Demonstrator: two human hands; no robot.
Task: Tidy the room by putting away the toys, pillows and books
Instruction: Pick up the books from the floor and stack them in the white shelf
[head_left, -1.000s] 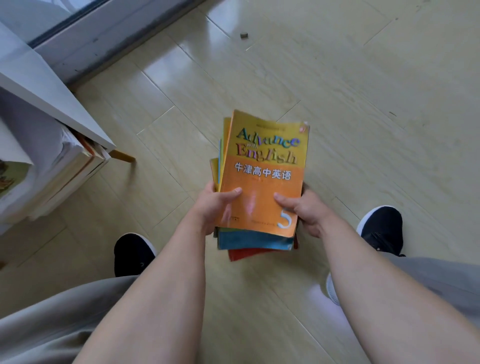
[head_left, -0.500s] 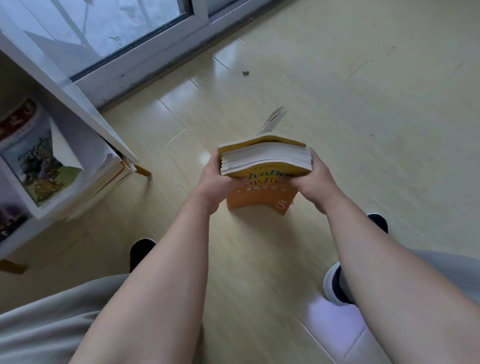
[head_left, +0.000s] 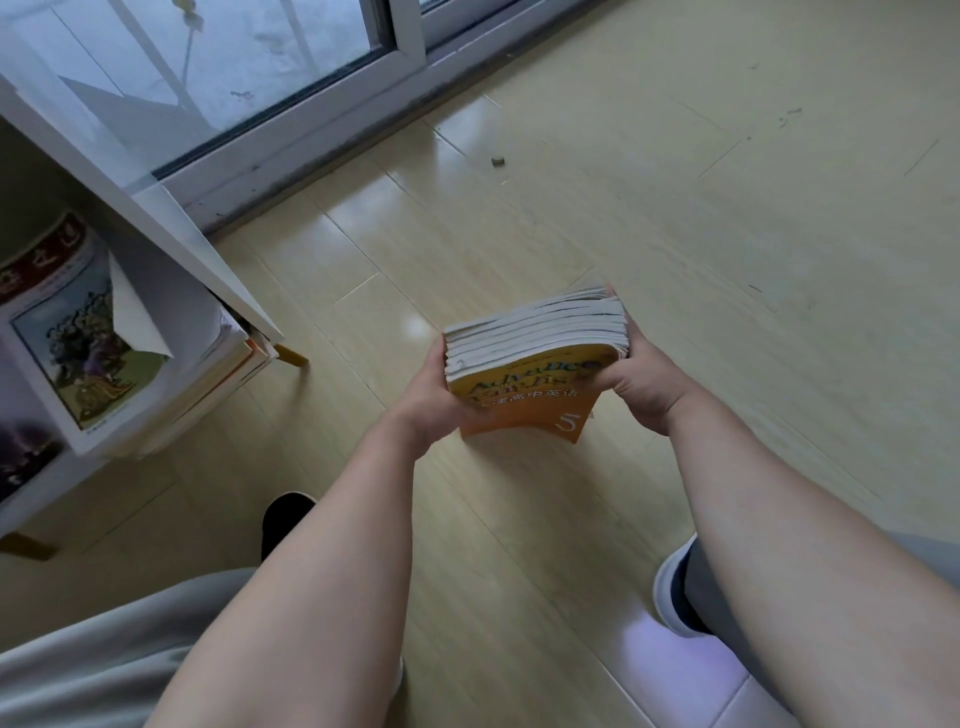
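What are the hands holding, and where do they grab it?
A stack of books: the left hand grips its left side, the right hand its right side.

Soft, dim daylight enters through the window (head_left: 208, 62) at upper left. Pale glare patches on the floor (head_left: 727, 260). Wide-angle bending at frame edges; focus slightly soft throughout.

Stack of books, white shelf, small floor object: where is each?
stack of books (head_left: 535, 332): head view, page edges.
white shelf (head_left: 176, 234): head view, slanted side panel.
small floor object (head_left: 497, 161): head view, its middle.
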